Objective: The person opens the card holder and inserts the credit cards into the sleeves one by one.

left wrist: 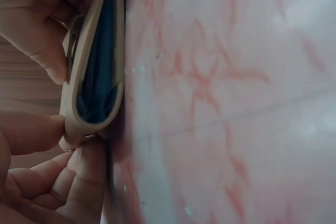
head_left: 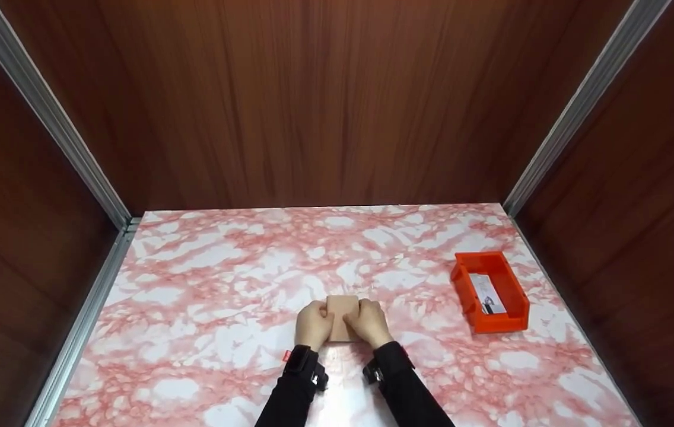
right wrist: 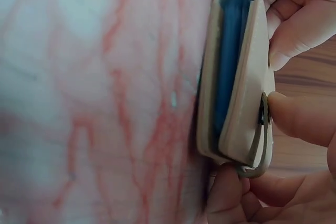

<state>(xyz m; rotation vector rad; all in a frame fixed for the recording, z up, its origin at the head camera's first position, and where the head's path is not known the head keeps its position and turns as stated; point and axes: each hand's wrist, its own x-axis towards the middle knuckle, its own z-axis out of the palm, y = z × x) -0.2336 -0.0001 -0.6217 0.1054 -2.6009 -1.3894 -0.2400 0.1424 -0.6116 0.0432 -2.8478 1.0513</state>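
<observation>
A beige card wallet point(head_left: 343, 308) lies between both hands low in the middle of the head view. Its blue inner sleeves point(left wrist: 100, 72) show at the near edge in the left wrist view. The left hand point(head_left: 314, 324) pinches the folded spine side, thumb on top and fingers beneath. At the other side, the right hand point(head_left: 369, 323) grips the wallet's edge. Its thumb presses on the snap strap point(right wrist: 262, 124), which wraps over the opening side. The strap appears closed, though the thumb partly covers the snap.
An orange open bin point(head_left: 502, 321) stands to the right on the pink-and-white marbled table point(head_left: 206, 308), with a printed white card or packet point(head_left: 487, 292) inside. Brown wood-grain panels point(head_left: 313, 107) and metal rails point(head_left: 58, 107) enclose the back and sides.
</observation>
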